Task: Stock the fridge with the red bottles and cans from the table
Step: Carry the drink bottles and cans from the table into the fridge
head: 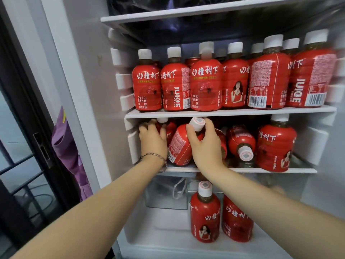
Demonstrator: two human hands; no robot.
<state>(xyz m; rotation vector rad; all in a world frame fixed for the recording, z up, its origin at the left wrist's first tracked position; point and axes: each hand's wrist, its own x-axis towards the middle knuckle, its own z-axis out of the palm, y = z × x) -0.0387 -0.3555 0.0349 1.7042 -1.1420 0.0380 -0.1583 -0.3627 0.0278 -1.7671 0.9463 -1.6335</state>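
Right grip point(205, 146) clamped on neck of tilted red bottle point(179, 146), thumb + fingers round it just under the white cap. Bottle body leans down-left below the grip, base on fridge mid shelf point(270, 170). Left grip point(153, 139): fingers straight, flat against far-left bottle point(171, 128) on same shelf, touching.

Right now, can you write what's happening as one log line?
phase: stocking middle shelf | left hand: touching left bottle, grip unclear | right hand: gripping tilted bottle at neck
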